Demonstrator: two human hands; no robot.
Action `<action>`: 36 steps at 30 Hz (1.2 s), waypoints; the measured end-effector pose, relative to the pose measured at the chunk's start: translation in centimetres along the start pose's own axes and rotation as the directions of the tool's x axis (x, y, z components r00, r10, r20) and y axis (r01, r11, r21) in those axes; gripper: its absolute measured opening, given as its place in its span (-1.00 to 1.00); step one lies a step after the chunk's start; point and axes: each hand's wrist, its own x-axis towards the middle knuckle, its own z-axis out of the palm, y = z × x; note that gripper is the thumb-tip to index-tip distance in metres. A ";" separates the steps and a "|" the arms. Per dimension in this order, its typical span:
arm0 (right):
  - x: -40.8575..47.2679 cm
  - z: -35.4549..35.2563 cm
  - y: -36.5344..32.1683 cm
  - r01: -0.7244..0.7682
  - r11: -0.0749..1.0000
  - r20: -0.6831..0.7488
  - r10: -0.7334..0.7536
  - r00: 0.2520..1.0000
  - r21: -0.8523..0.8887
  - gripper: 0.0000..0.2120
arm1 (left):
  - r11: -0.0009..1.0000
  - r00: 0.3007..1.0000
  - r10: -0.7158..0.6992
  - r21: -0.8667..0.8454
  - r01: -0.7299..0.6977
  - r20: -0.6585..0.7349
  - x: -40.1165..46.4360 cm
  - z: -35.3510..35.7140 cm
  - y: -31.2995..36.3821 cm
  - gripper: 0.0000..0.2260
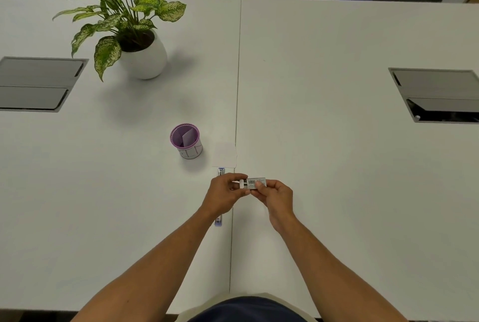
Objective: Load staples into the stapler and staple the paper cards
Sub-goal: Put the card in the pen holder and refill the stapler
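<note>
A small staple box [255, 183] with a barcode label is held above the table between both hands. My right hand [277, 201] grips the box's outer sleeve. My left hand [224, 190] pinches the white inner tray [241, 183] that sticks out of the box's left end. A blue stapler [220, 172] lies open on the table under my left hand, with its far end and near end [218, 221] showing. White paper cards [224, 155] lie flat just beyond the stapler.
A purple pen cup [186, 140] with a paper card inside stands left of the cards. A potted plant [129, 26] is at the far left. Grey cable hatches [39, 84] [438, 95] sit in the table at both sides. A seam [236, 114] runs down the table's middle.
</note>
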 end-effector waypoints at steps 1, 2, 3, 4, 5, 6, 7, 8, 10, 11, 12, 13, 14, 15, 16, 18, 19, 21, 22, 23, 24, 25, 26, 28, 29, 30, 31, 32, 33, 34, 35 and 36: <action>0.0 0.1 0.0 -0.008 1.000 -0.003 0.008 1.000 0.002 -0.85 | 1.000 1.000 -0.004 -0.002 0.004 -0.001 0.0 0.0 0.0 -0.66; 0.0 0.2 -0.1 -0.013 1.000 -0.005 0.013 1.000 0.006 -0.85 | 1.000 1.000 -0.005 -0.002 0.005 -0.001 0.1 -0.1 0.0 -0.66; 0.0 0.2 -0.1 -0.018 1.000 -0.007 0.018 1.000 0.007 -0.85 | 1.000 1.000 -0.005 -0.001 0.005 0.000 0.1 0.0 0.0 -0.66; -0.1 0.3 -0.1 -0.023 1.000 -0.009 0.023 1.000 0.007 -0.85 | 1.000 1.000 -0.006 0.001 0.006 0.002 0.1 0.0 0.0 -0.66; -0.1 0.3 -0.1 -0.028 1.000 -0.010 0.028 1.000 0.007 -0.86 | 1.000 1.000 -0.009 -0.001 0.009 0.005 0.1 0.0 0.0 -0.66; -0.1 0.2 -0.1 -0.034 0.999 -0.010 0.034 0.999 0.007 -0.87 | 1.000 1.000 -0.012 -0.004 0.012 0.009 0.1 0.0 -0.1 -0.66; 0.0 0.2 -0.1 -0.039 0.999 -0.008 0.039 0.999 0.006 -0.89 | 1.000 1.000 -0.014 -0.009 0.014 0.013 0.1 0.0 -0.1 -0.66; 0.0 0.2 0.0 -0.043 0.999 -0.006 0.043 0.999 0.002 -0.91 | 1.000 1.000 -0.014 -0.014 0.014 0.016 0.1 0.0 0.0 -0.67; 0.0 0.1 0.0 -0.049 0.999 -0.001 0.049 0.999 -0.002 -0.94 | 1.000 1.000 -0.012 -0.028 0.013 0.018 0.1 -0.1 0.0 -0.67; 0.0 0.0 0.0 -0.050 0.999 -0.004 0.050 0.999 0.000 -0.95 | 0.999 1.000 -0.011 -0.041 0.012 0.017 0.0 -0.1 0.0 -0.67; 0.0 0.0 0.0 -0.049 0.999 -0.010 0.049 0.999 0.004 -0.96 | 0.998 1.000 -0.009 -0.056 0.010 0.014 -0.1 -0.1 0.0 -0.67; 0.1 -0.1 0.0 -0.047 0.999 -0.018 0.047 0.999 0.008 -0.97 | 0.998 1.000 -0.006 -0.068 0.007 0.007 -0.2 -0.1 0.1 -0.68; 0.1 -0.1 -0.1 -0.041 0.999 -0.024 0.041 0.999 0.009 -0.97 | 0.997 1.000 0.002 -0.072 -0.002 -0.005 -0.3 -0.1 0.2 -0.69; 0.2 -0.2 -0.1 -0.035 0.999 -0.027 0.035 0.999 0.003 -0.96 | 0.998 1.000 0.019 -0.066 -0.020 -0.021 -0.3 -0.1 0.3 -0.72; 0.2 -0.1 -0.2 -0.030 1.000 -0.028 0.030 0.999 -0.009 -0.95 | 0.998 0.998 0.048 -0.050 -0.050 -0.041 -0.4 -0.2 0.4 -0.75; 0.3 -0.1 -0.2 -0.022 0.999 -0.029 0.021 0.999 -0.036 -0.93 | 0.992 0.989 0.123 0.001 -0.124 -0.079 -0.3 -0.2 0.6 -0.81; 0.2 0.0 -0.1 -0.020 0.999 -0.031 0.019 0.999 -0.045 -0.92 | 0.988 0.984 0.152 0.031 -0.150 -0.089 -0.3 -0.2 0.7 -0.84; 0.1 0.0 0.1 -0.018 0.999 -0.035 0.016 0.999 -0.048 -0.91 | 0.979 0.980 0.176 0.116 -0.166 -0.088 -0.2 -0.1 0.6 -0.87; 0.1 0.0 0.2 -0.015 0.999 -0.036 0.014 0.999 -0.045 -0.90 | 0.973 0.980 0.179 0.164 -0.163 -0.088 -0.1 0.0 0.5 -0.88; 0.0 0.0 0.2 -0.013 0.999 -0.037 0.011 0.999 -0.043 -0.90 | 0.967 0.980 0.175 0.205 -0.153 -0.097 -0.1 0.1 0.4 -0.89; 0.0 0.0 0.2 -0.011 0.999 -0.037 0.010 0.999 -0.043 -0.91 | 0.961 0.979 0.171 0.240 -0.140 -0.112 0.0 0.2 0.2 -0.89; 0.0 0.0 0.2 -0.010 0.999 -0.038 0.009 0.999 -0.043 -0.91 | 0.953 0.978 0.170 0.271 -0.132 -0.123 0.0 0.2 0.2 -0.90; 0.0 0.0 0.2 -0.010 0.999 -0.037 0.009 0.999 -0.041 -0.92 | 0.943 0.976 0.180 0.305 -0.136 -0.123 0.0 0.2 0.1 -0.90; 0.0 0.0 0.1 -0.012 0.999 -0.038 0.010 0.999 -0.039 -0.93 | 0.905 0.968 0.232 0.385 -0.180 -0.094 0.1 0.2 0.0 -0.90; 0.0 0.0 0.1 -0.012 0.999 -0.041 0.010 0.999 -0.039 -0.93 | 0.879 0.962 0.264 0.428 -0.209 -0.073 0.1 0.2 -0.1 -0.88; 0.0 -0.1 0.1 -0.011 0.999 -0.043 0.009 0.999 -0.036 -0.94 | 0.854 0.956 0.288 0.466 -0.233 -0.051 0.1 0.3 -0.1 -0.86; 0.0 -0.1 0.1 -0.011 0.999 -0.042 0.010 0.999 -0.032 -0.94 | 0.831 0.954 0.299 0.500 -0.244 -0.031 0.1 0.3 -0.1 -0.84; 0.0 -0.1 0.1 -0.013 0.999 -0.042 0.012 0.999 -0.032 -0.95 | 0.810 0.955 0.296 0.534 -0.242 -0.016 0.0 0.3 -0.1 -0.82; 0.0 -0.1 0.1 -0.015 0.999 -0.043 0.013 0.999 -0.036 -0.94 | 0.788 0.958 0.286 0.570 -0.232 -0.005 0.1 0.2 0.0 -0.81; 0.0 -0.1 0.1 -0.015 0.999 -0.044 0.013 0.999 -0.042 -0.94 | 0.764 0.961 0.277 0.606 -0.223 0.004 0.1 0.2 0.1 -0.80; 0.0 -0.1 0.1 -0.013 0.999 -0.044 0.011 0.999 -0.048 -0.93 | 0.739 0.962 0.272 0.638 -0.217 0.013 0.2 0.1 0.2 -0.79; 0.1 -0.1 0.1 -0.012 0.999 -0.046 0.010 0.999 -0.053 -0.93 | 0.719 0.963 0.267 0.661 -0.215 0.023 0.3 0.1 0.4 -0.79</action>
